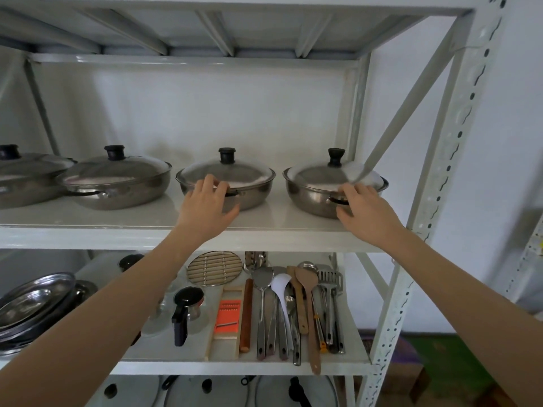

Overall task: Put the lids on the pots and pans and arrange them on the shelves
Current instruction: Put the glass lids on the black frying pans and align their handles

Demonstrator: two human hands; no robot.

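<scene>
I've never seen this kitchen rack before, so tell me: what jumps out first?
Four steel pots with black-knobbed lids stand in a row on the upper shelf. The left hand rests against the third pot, the right hand against the rightmost pot by its handle. On the shelf below, an orange grater lies beside a row of spatulas and ladles.

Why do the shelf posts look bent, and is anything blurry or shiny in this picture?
Head view: the wide-angle lens bows and splays the white rack post toward the edge; the lower right corner is soft and smeared; the pot lids, such as the rightmost lid, carry pale glare patches; lighting is even and diffuse, with only faint shadows under the pots.
</scene>
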